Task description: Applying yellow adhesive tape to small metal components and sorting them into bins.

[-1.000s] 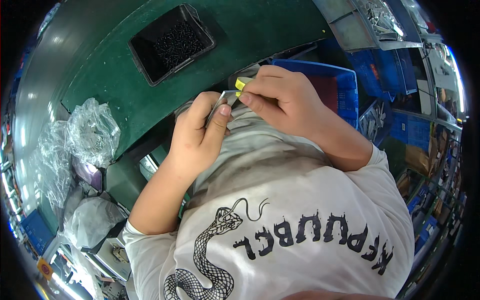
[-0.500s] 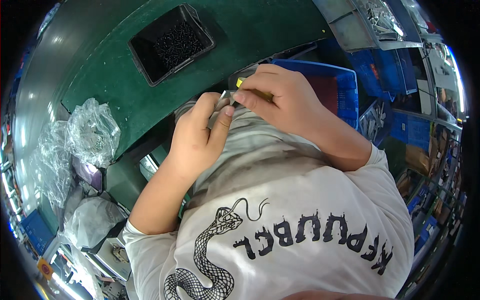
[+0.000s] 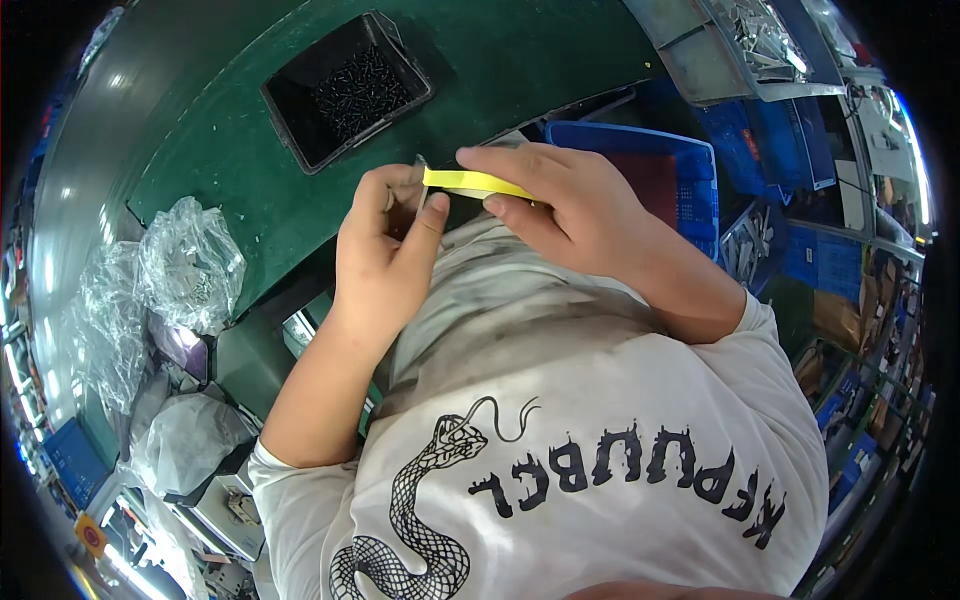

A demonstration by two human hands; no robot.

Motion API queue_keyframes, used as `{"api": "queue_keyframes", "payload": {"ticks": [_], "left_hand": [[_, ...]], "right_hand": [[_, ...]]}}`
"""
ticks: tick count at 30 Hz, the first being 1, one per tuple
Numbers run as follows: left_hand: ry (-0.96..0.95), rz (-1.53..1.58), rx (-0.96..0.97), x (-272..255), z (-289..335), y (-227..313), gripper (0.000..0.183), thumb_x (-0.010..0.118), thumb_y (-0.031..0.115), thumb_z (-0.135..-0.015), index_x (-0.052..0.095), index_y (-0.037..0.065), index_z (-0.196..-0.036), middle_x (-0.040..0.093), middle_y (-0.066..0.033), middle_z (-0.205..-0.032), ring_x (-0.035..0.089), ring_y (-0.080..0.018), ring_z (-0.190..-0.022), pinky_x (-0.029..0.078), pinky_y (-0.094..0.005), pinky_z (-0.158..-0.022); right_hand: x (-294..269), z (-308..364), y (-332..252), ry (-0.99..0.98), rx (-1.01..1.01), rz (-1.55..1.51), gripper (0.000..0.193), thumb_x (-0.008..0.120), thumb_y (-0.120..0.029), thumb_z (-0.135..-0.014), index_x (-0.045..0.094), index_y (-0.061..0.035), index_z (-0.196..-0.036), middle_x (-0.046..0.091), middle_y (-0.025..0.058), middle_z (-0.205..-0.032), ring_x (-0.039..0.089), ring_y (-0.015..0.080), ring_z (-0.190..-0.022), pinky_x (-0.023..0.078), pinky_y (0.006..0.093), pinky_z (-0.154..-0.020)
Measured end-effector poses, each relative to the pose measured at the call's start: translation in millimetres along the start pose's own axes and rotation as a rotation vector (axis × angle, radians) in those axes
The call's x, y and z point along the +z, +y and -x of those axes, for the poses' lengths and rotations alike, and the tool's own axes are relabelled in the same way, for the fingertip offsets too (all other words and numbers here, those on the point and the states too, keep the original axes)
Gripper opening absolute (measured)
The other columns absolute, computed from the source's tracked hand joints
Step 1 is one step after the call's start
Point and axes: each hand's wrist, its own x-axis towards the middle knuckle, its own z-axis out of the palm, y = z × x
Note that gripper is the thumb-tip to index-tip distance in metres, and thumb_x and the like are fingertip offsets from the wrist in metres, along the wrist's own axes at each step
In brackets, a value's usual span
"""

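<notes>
My left hand pinches a small, thin, shiny flat piece between thumb and fingers, seen nearly edge-on. From that piece a bright yellow strip runs across to my right hand. There the strip passes between the thumb and the fingers, which are closed on its far end. Both hands are held in front of my body, just off the table edge. My right palm hides the strip's end, and I cannot tell whether the strip is stuck to the flat piece or only touches it.
On the green table stands a black bin of small dark parts. A blue crate sits beyond my right hand. Clear plastic bags lie at the left. A grey bin of metal pieces is at the upper right.
My hands have moved apart, the left one going a little left. The yellow strip, mostly hidden before, now stretches between them. The flat piece has turned nearly edge-on.
</notes>
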Motion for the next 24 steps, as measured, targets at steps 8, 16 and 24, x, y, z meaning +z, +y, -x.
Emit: {"api": "queue_keyframes", "payload": {"ticks": [8, 16, 24], "left_hand": [[-0.019, 0.041, -0.139, 0.1, -1.5, -3.7, 0.021, 0.058, 0.013, -0.101, 0.062, -0.003, -0.114, 0.065, -0.0019, -0.084, 0.051, -0.0046, -0.067, 0.043, -0.021, -0.059], [-0.062, 0.191, -0.148, -2.2, 4.9, 6.0, 0.019, 0.051, 0.014, -0.104, 0.062, -0.002, -0.106, 0.069, -0.0045, -0.088, 0.056, -0.0054, -0.067, 0.048, -0.0203, -0.061], [-0.116, 0.19, -0.171, -4.1, 4.0, 7.4, 0.02, 0.049, 0.014, -0.105, 0.061, -0.002, -0.106, 0.069, -0.0054, -0.087, 0.056, -0.0056, -0.065, 0.047, -0.0199, -0.059]], "right_hand": [[-6.9, 2.2, 2.1, -0.034, -0.196, 0.2, 0.038, 0.072, -0.007, -0.083, 0.066, -0.0096, -0.12, 0.06, 0.002, -0.073, 0.055, 0.0199, -0.057, 0.041, 0.0319, -0.052], [-17.0, 4.8, -1.1, -0.064, -0.202, 0.3, 0.041, 0.073, -0.006, -0.079, 0.068, -0.0091, -0.119, 0.053, 0.0002, -0.068, 0.052, 0.0183, -0.055, 0.04, 0.0316, -0.052], [-17.9, 7.9, 1.0, -0.068, -0.192, 0.348, 0.043, 0.073, -0.006, -0.076, 0.069, -0.011, -0.119, 0.05, -0.0001, -0.067, 0.05, 0.0177, -0.054, 0.039, 0.0314, -0.052]]}}
